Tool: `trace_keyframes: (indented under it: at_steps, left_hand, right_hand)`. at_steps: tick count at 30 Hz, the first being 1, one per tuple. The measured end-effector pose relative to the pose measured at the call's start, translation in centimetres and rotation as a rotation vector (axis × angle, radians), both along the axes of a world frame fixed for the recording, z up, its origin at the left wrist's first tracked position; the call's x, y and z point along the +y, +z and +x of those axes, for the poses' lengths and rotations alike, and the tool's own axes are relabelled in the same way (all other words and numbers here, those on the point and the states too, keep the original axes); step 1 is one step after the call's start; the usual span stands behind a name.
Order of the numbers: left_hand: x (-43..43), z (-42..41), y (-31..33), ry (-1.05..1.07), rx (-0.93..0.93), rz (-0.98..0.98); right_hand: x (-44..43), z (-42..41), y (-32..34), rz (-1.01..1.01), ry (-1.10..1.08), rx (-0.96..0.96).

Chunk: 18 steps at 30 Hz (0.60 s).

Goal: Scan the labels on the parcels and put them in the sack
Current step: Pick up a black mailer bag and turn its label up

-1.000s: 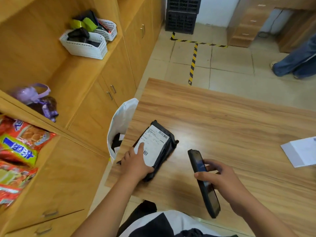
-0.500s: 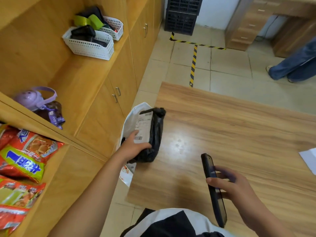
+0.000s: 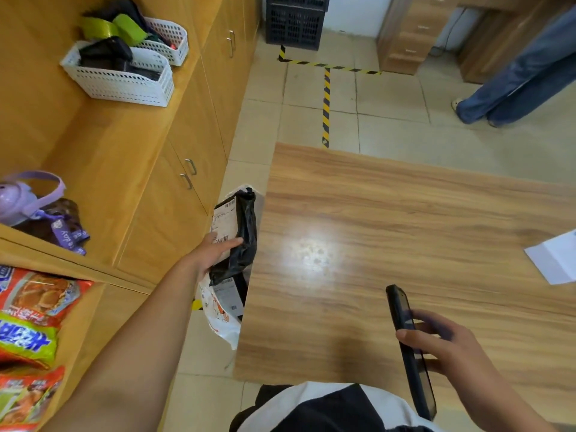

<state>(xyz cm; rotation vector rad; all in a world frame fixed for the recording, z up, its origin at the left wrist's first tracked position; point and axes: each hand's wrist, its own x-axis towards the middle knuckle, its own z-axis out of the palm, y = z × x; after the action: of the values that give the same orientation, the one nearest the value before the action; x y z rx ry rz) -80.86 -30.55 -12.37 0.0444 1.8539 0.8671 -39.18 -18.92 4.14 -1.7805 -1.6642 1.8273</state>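
Observation:
My left hand (image 3: 213,252) grips a black plastic parcel (image 3: 241,235) with a white shipping label, thumb across the label. The parcel hangs upright beyond the left edge of the wooden table (image 3: 405,244), right over the white sack (image 3: 219,316) that stands on the floor against that edge. Inside the sack another labelled parcel shows. My right hand (image 3: 445,347) holds a black handheld scanner (image 3: 410,350) above the table's near right part, screen turned to the left.
A white envelope (image 3: 554,260) lies at the table's right edge. Wooden cabinets and shelves with white baskets (image 3: 121,77), a purple bottle and snack bags line the left. A person's legs in jeans (image 3: 514,79) stand at the far right. Black crates (image 3: 296,21) sit by the back wall.
My left hand lifted the black parcel off the table, carried it left past the edge and tipped it upright over the sack. The right hand with the scanner drew back slightly.

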Motion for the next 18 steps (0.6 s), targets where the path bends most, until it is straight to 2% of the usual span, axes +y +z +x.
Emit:
trace_keyframes:
  at_steps: [5, 11, 18]
  left_hand:
    - [-0.5, 1.2, -1.3, 0.075, 0.219, -0.066]
    - [-0.1, 4.3, 0.1, 0.092, 0.340, 0.026]
    - [6.2, 10.8, 4.2, -0.140, 0.457, 0.172]
  right_hand:
    - [0.5, 0.2, 0.0, -0.001, 0.006, -0.002]
    - [1.4, 0.8, -0.5, -0.002, -0.023, 0.029]
    - [3.8, 3.2, -0.5, -0.015, -0.087, 0.106]
